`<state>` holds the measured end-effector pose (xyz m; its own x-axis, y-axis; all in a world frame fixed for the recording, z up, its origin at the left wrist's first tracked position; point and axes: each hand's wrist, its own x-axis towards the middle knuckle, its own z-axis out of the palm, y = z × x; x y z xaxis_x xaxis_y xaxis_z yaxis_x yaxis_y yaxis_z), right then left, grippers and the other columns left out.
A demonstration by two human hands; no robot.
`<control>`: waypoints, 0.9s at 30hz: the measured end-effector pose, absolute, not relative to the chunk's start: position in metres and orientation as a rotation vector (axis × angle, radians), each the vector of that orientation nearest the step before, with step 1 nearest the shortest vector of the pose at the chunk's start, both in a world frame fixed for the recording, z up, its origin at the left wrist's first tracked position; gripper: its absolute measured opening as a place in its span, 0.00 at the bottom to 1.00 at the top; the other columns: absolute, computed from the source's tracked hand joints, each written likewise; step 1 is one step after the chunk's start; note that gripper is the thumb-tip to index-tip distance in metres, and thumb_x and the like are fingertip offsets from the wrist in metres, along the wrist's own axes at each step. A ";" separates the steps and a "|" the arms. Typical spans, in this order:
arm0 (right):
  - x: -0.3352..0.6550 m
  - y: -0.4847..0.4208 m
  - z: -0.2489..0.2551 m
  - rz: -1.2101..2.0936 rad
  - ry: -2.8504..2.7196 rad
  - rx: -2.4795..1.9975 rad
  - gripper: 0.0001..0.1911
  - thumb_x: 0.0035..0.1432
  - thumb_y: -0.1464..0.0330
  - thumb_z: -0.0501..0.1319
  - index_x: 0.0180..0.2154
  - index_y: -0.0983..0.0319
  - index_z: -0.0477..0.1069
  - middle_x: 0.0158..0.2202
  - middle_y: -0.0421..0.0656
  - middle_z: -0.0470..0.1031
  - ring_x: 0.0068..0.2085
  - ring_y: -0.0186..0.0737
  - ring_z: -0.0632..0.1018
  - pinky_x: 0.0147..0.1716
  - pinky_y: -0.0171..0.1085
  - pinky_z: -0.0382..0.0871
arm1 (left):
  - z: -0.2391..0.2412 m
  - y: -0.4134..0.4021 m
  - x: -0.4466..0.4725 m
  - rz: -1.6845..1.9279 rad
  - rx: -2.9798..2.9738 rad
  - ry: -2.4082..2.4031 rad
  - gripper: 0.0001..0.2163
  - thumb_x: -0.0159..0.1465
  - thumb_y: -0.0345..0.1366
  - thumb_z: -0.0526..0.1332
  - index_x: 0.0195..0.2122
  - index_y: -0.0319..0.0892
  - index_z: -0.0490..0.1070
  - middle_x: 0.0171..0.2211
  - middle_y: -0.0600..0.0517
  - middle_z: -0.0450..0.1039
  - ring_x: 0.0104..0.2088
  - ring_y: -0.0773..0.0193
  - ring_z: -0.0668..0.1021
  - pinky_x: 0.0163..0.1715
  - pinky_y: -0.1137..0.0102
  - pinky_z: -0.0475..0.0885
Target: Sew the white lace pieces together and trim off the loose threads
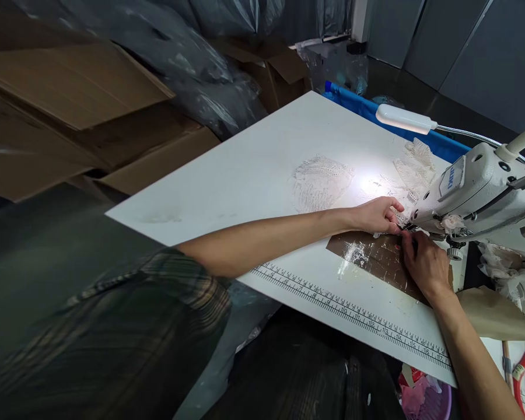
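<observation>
Plaid sleeve (157,303), both hands pinching white lace (400,219)

Lace, gloss and cardboard at my sewing machine

The white lace (319,182) looks openwork and rough on my smooth, matt table (254,175); the brown patch (376,259) shines glossy, the sewing machine (476,186) is smooth enamel-like white, and the boxes (70,93) are dull cardboard.
</observation>
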<state>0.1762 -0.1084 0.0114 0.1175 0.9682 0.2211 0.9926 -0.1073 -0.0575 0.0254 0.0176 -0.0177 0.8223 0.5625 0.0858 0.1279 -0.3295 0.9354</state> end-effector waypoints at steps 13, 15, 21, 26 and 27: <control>0.172 -0.106 0.007 -0.282 -1.980 -2.038 0.25 0.71 0.56 0.44 0.36 0.63 0.74 0.29 0.50 0.78 0.30 0.43 0.75 0.25 0.36 0.54 | -0.010 0.011 0.025 0.492 1.854 0.521 0.26 0.61 0.29 0.62 0.60 0.33 0.57 0.37 0.43 0.81 0.35 0.62 0.82 0.33 0.71 0.74; 0.172 -0.118 0.011 -0.226 -2.037 -1.947 0.26 0.71 0.55 0.43 0.35 0.62 0.74 0.28 0.48 0.77 0.28 0.42 0.75 0.25 0.36 0.55 | -0.001 0.011 0.017 0.489 1.915 0.398 0.24 0.62 0.30 0.62 0.59 0.35 0.60 0.38 0.43 0.81 0.37 0.63 0.82 0.35 0.71 0.75; 0.201 -0.157 0.022 -0.259 -2.102 -1.875 0.28 0.71 0.57 0.43 0.30 0.61 0.74 0.25 0.46 0.72 0.28 0.41 0.72 0.27 0.37 0.58 | 0.054 0.013 -0.013 0.572 2.317 0.462 0.11 0.63 0.40 0.64 0.42 0.39 0.78 0.40 0.47 0.81 0.36 0.65 0.80 0.34 0.72 0.73; 0.236 -0.150 0.016 -0.408 -1.923 -1.937 0.19 0.66 0.58 0.52 0.39 0.62 0.77 0.45 0.56 0.73 0.44 0.55 0.70 0.41 0.50 0.67 | 0.051 0.014 0.004 0.603 2.556 0.530 0.10 0.66 0.33 0.57 0.39 0.38 0.78 0.36 0.47 0.79 0.33 0.66 0.78 0.33 0.72 0.71; 0.239 -0.145 0.014 -0.362 -1.913 -1.915 0.17 0.65 0.60 0.53 0.39 0.61 0.77 0.45 0.56 0.72 0.45 0.55 0.70 0.42 0.51 0.67 | 0.045 0.013 0.010 0.552 2.591 0.532 0.10 0.66 0.32 0.56 0.38 0.37 0.78 0.35 0.46 0.78 0.33 0.66 0.77 0.33 0.72 0.70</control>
